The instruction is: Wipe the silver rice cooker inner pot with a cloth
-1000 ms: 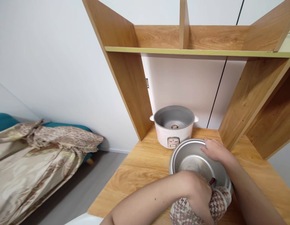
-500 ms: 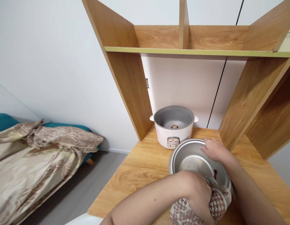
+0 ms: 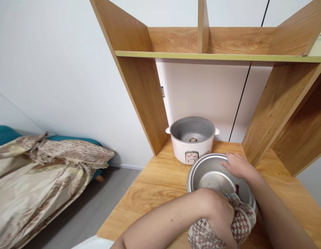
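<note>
A round metal inner pot (image 3: 211, 174) stands on the wooden desk (image 3: 157, 180) in front of me. My right hand (image 3: 238, 165) grips its far right rim, fingers curled over the edge. My left hand (image 3: 219, 216) is closed on a brown-and-white houndstooth cloth (image 3: 240, 219), pressed against the pot's near inside wall. Just behind the pot sits a white rice cooker body (image 3: 192, 138), open and without its inner pot.
Wooden shelf panels (image 3: 139, 86) rise on both sides, with a shelf board (image 3: 214, 57) overhead. A bed with a patterned brown blanket (image 3: 43, 166) lies at the lower left, beside grey floor. A white rounded edge (image 3: 92, 243) shows below the desk's front.
My left hand has shifted the cloth slightly inside the pot. The right hand, the pot and the cooker stay where they were.
</note>
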A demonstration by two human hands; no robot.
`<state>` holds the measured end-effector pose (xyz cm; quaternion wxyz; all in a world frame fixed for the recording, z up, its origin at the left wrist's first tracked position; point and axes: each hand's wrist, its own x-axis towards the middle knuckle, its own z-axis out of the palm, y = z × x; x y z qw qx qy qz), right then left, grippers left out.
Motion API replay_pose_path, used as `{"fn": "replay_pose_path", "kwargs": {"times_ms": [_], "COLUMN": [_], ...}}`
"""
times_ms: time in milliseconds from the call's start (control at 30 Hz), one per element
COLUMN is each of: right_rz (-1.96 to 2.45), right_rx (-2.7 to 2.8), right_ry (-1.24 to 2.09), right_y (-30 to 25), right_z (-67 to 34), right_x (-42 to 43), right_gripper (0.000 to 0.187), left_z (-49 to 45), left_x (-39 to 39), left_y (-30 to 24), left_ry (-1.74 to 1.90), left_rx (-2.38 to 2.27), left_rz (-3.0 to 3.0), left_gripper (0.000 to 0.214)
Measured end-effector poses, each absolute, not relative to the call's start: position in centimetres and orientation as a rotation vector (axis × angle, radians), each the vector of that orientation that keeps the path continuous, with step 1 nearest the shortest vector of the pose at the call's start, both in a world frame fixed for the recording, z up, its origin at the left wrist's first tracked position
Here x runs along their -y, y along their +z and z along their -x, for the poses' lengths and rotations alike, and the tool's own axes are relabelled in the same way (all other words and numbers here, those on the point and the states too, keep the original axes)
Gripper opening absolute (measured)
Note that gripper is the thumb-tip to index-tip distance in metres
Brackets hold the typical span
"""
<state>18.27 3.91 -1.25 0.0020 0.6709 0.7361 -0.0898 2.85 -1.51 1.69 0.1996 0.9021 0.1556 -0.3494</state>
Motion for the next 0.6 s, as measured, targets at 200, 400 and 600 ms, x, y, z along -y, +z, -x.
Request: {"fn": "replay_pose_path", "kwargs": {"times_ms": [200, 400, 600], "right_rz": [-2.102, -2.098, -2.104], "right_rx": [-2.312, -2.322, -2.316], "right_ry": [-0.280, -0.279, -0.296], "right_y": [-1.33, -1.35, -1.12], "right_z": [-18.36, -18.35, -18.17], "right_x": [-3.97, -4.00, -3.91], "right_gripper": [0.038, 0.037, 0.037], "left_z": [-2.81, -2.84, -2.92], "left_x": [1.41, 1.61, 1.65], "left_y": [1.58, 1.44, 1.75], "left_ry": [-0.925, -0.906, -0.953], "left_rx": [-0.420, -0.423, -0.413], "left_rz": [-2.527, -2.556, -2.526], "left_gripper": [0.080, 0.079, 0.079]}}
